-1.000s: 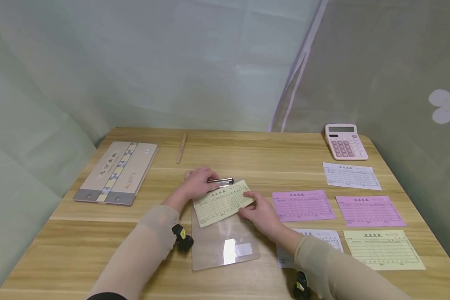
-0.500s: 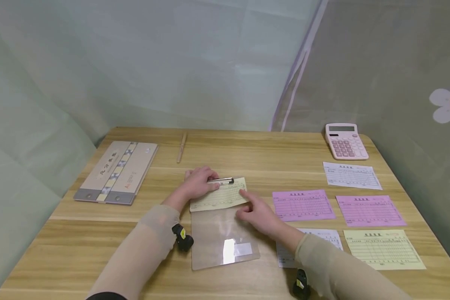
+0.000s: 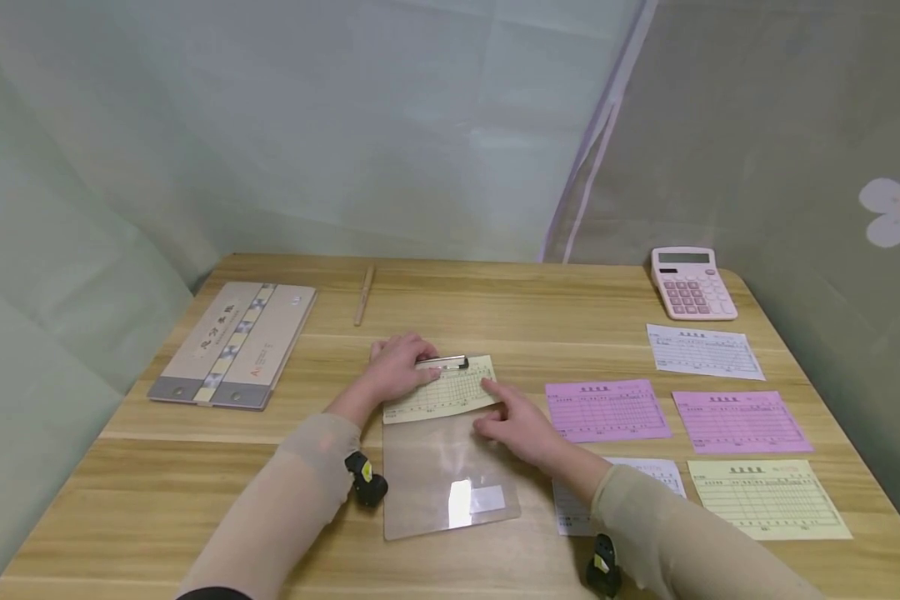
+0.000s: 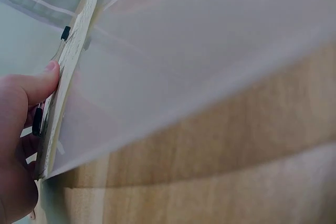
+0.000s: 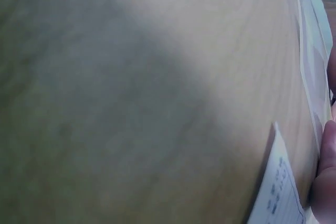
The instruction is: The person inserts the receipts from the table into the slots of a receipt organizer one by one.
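A clear clipboard [image 3: 423, 479] lies on the wooden table with a yellow ruled slip [image 3: 450, 395] across its top part, its upper edge under the metal clip [image 3: 462, 362]. My left hand [image 3: 401, 367] grips the board at the clip, thumb on top; the left wrist view shows the thumb [image 4: 44, 85] against the clip and the other fingers partly hidden behind it. At the slip's right edge, my right hand [image 3: 523, 423] pinches the paper between index finger and thumb. In the right wrist view only part of this hand [image 5: 326, 174] shows.
Right of the board lie two pink slips [image 3: 607, 411] [image 3: 742, 422], another yellow slip [image 3: 768, 500] and two white slips [image 3: 705, 352] [image 3: 572, 510], one partly under my right forearm. A pink calculator [image 3: 694, 285] stands behind them. At left are a ledger book [image 3: 232, 346] and a pen [image 3: 363, 296].
The yellow slip has gone from tilted in front of the clip to nearly straight with its top edge under it. My right hand moved slightly left with it; my left hand stayed at the clip.
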`<state>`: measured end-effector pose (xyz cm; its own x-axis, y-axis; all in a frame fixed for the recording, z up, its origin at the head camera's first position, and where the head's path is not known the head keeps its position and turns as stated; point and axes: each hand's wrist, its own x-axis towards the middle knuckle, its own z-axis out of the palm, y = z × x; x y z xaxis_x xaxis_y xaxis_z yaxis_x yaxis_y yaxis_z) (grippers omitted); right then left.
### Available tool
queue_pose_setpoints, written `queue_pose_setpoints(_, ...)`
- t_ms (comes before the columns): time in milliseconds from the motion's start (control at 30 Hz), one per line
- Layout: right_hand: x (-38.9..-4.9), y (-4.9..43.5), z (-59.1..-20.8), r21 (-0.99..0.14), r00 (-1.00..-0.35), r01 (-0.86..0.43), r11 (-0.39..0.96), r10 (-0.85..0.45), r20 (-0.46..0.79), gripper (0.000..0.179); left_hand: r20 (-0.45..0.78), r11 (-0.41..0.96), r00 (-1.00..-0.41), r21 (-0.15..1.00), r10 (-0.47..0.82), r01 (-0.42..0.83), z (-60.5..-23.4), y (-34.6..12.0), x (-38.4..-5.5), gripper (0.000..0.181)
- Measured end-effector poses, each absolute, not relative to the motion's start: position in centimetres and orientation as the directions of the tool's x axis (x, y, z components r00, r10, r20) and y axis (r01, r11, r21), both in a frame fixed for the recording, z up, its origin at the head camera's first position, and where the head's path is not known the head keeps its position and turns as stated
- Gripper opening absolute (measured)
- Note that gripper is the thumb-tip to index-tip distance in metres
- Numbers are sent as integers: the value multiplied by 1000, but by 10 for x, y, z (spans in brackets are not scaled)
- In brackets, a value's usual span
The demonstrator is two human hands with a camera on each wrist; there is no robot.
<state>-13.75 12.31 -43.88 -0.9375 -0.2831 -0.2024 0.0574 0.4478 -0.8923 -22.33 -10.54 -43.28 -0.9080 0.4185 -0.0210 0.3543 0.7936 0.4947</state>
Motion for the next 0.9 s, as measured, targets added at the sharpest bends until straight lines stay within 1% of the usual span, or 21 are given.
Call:
queue_pose_setpoints(300,-139,128,-438,-895,-926,71,441,-305,-223,78,-23,803,-914,486,406,345,-438,-103,-224,41)
queue_pose_setpoints(467,-139,133,-436,-917,-908,85,390,-348,-232,79,2,795,-914,493,406,354,-442,-102,-224,42)
queue_pose_setpoints(600,-136,140,-432,-927,-907,97,361,-350,-232,79,13,782,-911,509,412,361,-442,-104,-224,43)
queue_pose_setpoints(667,-135,145,-431,-925,-910,93,368,-344,-229,79,15,777,-910,515,414,362,-442,-105,-223,44)
queue_pose_setpoints(900,-134,166,-425,-886,-932,64,460,-291,-218,76,18,775,-909,516,416,365,-445,-110,-224,46)
